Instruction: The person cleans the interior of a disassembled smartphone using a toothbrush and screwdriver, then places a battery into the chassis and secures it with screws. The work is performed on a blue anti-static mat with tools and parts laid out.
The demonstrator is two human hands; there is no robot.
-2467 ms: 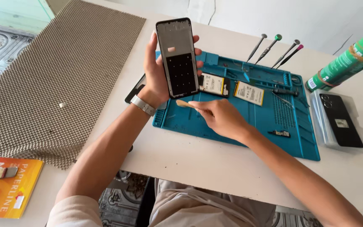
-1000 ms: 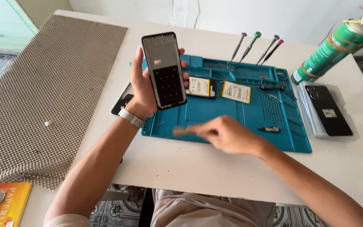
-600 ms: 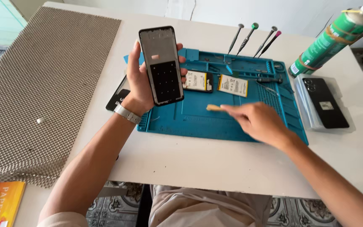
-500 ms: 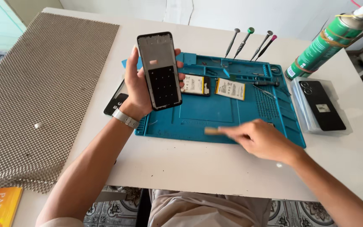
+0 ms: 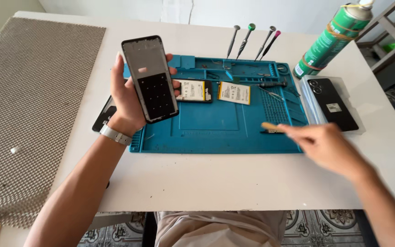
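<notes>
Phone frame held up in one hand, a small tool pinched in the other.

Head view: the left hand [image 5: 126, 98] is clamped around an opened phone frame [image 5: 150, 78], tilted upright above the left end of the blue work mat [image 5: 216, 126]. The right hand [image 5: 328, 148], blurred, pinches a thin tan stick [image 5: 270, 126] over the mat's right edge. Two batteries [image 5: 216, 91] lie on the mat; four screwdrivers [image 5: 252, 40] and a green spray can [image 5: 332, 39] stand behind it.

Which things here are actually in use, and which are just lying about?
In use:
left hand holding the black phone frame
right hand holding a thin tan stick
blue rubber work mat

Lying about:
green spray can
four screwdrivers
two flat batteries
black back cover
</notes>
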